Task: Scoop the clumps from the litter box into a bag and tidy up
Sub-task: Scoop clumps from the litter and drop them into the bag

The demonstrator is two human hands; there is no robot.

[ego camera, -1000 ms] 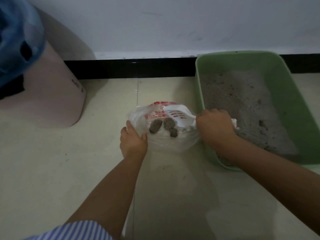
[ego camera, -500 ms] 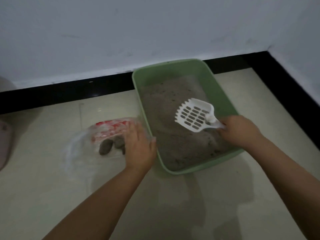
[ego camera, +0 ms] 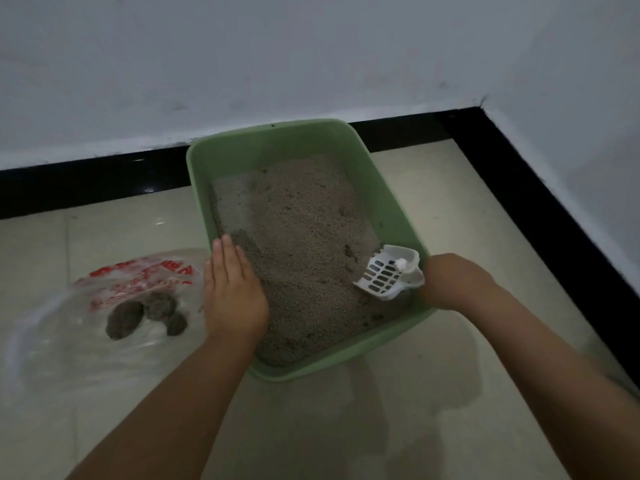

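Your right hand (ego camera: 450,282) has the white scoop (ego camera: 388,273) gripped by the handle, blade tipped into the litter at the right side of the green litter box (ego camera: 277,140) mid-frame. Left hand (ego camera: 232,289) lies flat, fingers straight, on the box's left rim. Keep it there so the box doesn't slide. Go in shallow under the dark bits near the scoop, shake gently, then carry them to the bag (ego camera: 104,306) at lower left, where three clumps (ego camera: 145,315) already sit.

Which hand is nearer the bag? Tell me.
Left. The left hand rests flat on the litter box's left rim, right beside the bag; the right hand holds the scoop at the box's far side.
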